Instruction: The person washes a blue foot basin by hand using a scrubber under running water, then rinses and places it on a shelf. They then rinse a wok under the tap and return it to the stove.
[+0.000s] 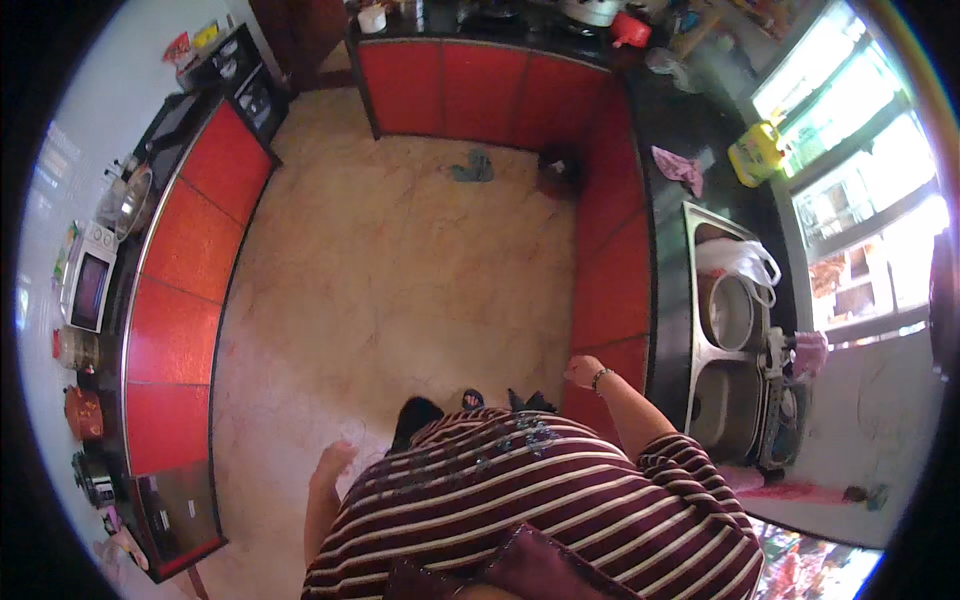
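Note:
My left hand (337, 459) hangs low beside my striped shirt, over the tiled floor (405, 262); it is blurred, and I see nothing in it. My right hand (583, 371), with a beaded bracelet (600, 377) at the wrist, is near the red cabinet doors (611, 285) under the sink counter. Its fingers look curled, with no object visible in them. The double steel sink (697, 352) lies to the right, holding a round metal pot (729, 311) and a white plastic bag (739, 259).
A grey-green cloth (473, 166) lies on the floor near a dark bin (559, 169). A pink cloth (679, 171) and a yellow jug (756, 154) are on the right counter. At left, a microwave (90, 277) stands on another counter. A red kettle (630, 30) is at the far corner.

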A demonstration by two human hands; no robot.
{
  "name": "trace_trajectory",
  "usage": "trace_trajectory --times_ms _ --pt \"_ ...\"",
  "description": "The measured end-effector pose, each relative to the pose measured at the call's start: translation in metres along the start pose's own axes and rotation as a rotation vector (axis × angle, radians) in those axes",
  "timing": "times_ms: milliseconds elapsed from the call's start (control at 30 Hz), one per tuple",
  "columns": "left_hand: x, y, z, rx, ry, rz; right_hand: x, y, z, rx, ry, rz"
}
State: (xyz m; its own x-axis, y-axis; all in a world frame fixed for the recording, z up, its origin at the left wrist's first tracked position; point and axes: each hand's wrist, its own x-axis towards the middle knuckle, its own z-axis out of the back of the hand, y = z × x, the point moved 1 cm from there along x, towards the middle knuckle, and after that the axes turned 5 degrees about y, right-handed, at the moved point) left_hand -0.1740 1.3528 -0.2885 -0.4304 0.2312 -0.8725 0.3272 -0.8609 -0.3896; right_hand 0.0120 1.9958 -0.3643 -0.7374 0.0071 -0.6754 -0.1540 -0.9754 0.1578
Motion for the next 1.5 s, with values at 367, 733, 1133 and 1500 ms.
trace_trajectory --times_ms 367,733,1133,1500 --pt "0.068 0.067 0.145 -0.164 0.069 0.579 0.217 0.015 0.13 0.238 -0.108 0.434" --pt "0.338 -0.483 0.46 0.234 -0.421 -0.375 0.393 0.012 0.295 0.65 0.337 -0.017" --pt "0.307 -0.855 0.396 0.245 0.072 -0.696 0.492 -0.237 0.522 0.341 0.135 0.021" --pt "0.365 -0.971 0.472 0.211 0.117 -0.682 0.519 -0.361 0.959 0.77 -0.84 -0.068"
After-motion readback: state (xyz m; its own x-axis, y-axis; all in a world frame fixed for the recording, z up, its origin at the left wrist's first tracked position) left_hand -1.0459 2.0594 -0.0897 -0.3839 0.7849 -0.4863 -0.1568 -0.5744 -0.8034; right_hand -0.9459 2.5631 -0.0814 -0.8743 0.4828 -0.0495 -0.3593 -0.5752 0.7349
